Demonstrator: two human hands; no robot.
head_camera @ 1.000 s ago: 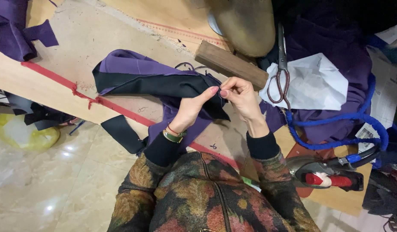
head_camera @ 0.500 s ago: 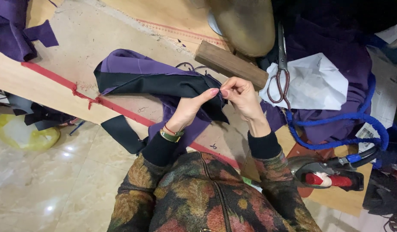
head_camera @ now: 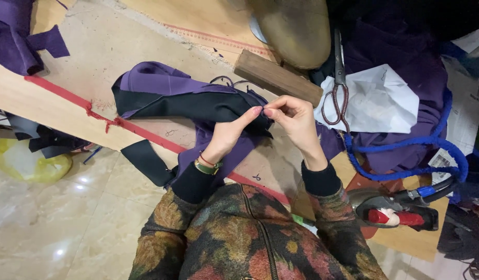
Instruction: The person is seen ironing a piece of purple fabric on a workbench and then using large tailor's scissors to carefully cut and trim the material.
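Observation:
A purple garment with a black panel [head_camera: 187, 101] lies folded on the wooden worktable [head_camera: 120, 46]. My left hand [head_camera: 231, 132] pinches the right end of the black panel between thumb and fingertips. My right hand [head_camera: 294, 119] pinches the same edge from the other side, so the fingertips of both hands nearly touch. A black strip of the fabric [head_camera: 146, 163] hangs over the table's front edge. A bracelet sits on my left wrist.
A wooden block [head_camera: 275, 78] lies just behind my hands, next to scissors [head_camera: 337, 83] and white paper [head_camera: 377, 101]. Blue cord [head_camera: 405, 155] loops at the right, near an iron [head_camera: 400, 210]. Purple scraps [head_camera: 21, 36] lie far left. Red tape [head_camera: 68, 96] edges the table.
Both hands stay pinched on the fabric edge with only slight finger movement; the garment has barely shifted.

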